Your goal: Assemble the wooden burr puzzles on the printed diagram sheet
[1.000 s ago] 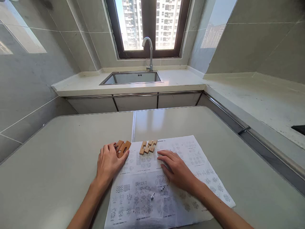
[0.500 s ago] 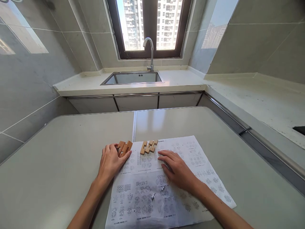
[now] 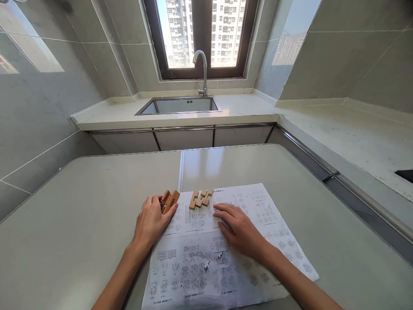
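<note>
My left hand (image 3: 151, 220) is closed on a pair of notched wooden puzzle pieces (image 3: 169, 200) at the left edge of a printed instruction sheet (image 3: 222, 245); thumb and fingers pinch them and they tilt slightly up. A second cluster of wooden puzzle pieces (image 3: 200, 198) lies on the sheet's top edge, apart from both hands. My right hand (image 3: 238, 229) rests flat on the sheet with fingers stretched out, just below and to the right of that cluster, holding nothing.
The sheet lies on a pale table (image 3: 80, 215). Beyond it runs a counter with a steel sink (image 3: 179, 105) and a tap (image 3: 203, 71) under a window. Another counter (image 3: 355, 133) runs along the right, with a dark object (image 3: 405, 174) at its edge.
My left hand has tipped the two wooden pieces up a little from lying flat. My right hand has stayed put.
</note>
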The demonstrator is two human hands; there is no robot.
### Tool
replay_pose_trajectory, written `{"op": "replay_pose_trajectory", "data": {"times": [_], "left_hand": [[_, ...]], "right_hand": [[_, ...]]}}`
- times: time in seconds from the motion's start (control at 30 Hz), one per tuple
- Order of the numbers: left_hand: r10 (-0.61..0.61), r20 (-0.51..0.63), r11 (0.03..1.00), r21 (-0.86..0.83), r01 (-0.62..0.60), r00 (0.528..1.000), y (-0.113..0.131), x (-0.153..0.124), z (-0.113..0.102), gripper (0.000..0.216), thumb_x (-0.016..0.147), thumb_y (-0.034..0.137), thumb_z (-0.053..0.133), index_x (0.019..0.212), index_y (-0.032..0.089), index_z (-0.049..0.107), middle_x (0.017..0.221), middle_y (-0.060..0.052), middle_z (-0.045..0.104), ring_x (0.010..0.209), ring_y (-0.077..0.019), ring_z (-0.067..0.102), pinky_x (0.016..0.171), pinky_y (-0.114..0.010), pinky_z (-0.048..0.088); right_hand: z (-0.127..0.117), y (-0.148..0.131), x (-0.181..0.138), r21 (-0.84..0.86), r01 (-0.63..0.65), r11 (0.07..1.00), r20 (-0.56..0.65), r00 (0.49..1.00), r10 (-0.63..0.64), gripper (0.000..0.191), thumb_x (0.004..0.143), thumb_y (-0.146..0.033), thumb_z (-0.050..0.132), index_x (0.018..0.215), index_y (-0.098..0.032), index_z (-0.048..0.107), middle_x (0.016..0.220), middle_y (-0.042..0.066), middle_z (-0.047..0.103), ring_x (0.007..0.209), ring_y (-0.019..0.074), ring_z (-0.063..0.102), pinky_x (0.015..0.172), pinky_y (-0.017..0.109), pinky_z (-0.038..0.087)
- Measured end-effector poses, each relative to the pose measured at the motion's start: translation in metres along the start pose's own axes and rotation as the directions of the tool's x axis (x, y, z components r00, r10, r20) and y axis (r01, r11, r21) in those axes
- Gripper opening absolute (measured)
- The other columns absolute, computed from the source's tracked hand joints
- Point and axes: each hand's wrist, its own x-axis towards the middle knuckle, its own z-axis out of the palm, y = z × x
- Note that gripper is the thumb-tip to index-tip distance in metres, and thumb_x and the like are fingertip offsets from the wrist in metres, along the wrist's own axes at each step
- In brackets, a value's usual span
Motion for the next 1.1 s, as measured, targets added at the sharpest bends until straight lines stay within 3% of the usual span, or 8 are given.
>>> {"op": "replay_pose_trajectory", "data": {"times": [0.23,0.4,1.1], "left_hand": [[-0.077,0.018,0.996,0.053,0.076,0.997,0.002,-0.0004,-0.0017,0.063,0.086,0.072,0.052,0.111,0.016,0.062,0.109,-0.019,0.071,0.101,-0.0389,0.069,0.084,-0.047,0.055],[-0.055,0.027,0.993,0.108,0.052,0.998,0.0032,-0.0017,-0.0019,0.058,0.087,0.073,0.048,0.1,0.019,0.061,0.106,-0.017,0.07,0.101,-0.0384,0.068,0.082,-0.046,0.054],[0.044,0.021,0.989,0.142,-0.046,0.999,0.0093,-0.0069,-0.0049,0.039,0.098,0.057,0.048,0.098,0.021,0.061,0.108,-0.012,0.075,0.092,-0.0323,0.073,0.072,-0.038,0.05]], "right_hand": [[0.0012,0.0014,-0.0003,0.0,-0.001,1.0,0.003,1.0,0.001,0.033,0.101,-0.011,0.054,0.127,-0.027,0.065,0.143,0.01,0.066,0.137,0.0304,0.059,0.111,0.056,0.053],[0.0006,0.0005,-0.0003,0.0,-0.009,1.0,0.006,1.0,0.009,0.032,0.101,-0.01,0.053,0.127,-0.026,0.064,0.143,0.01,0.066,0.136,0.0302,0.059,0.111,0.055,0.053],[-0.0005,0.0003,-0.0005,-0.001,-0.006,1.0,0.014,1.0,0.006,0.034,0.1,-0.009,0.054,0.128,-0.025,0.065,0.143,0.011,0.066,0.137,0.0311,0.058,0.111,0.056,0.053]]}}
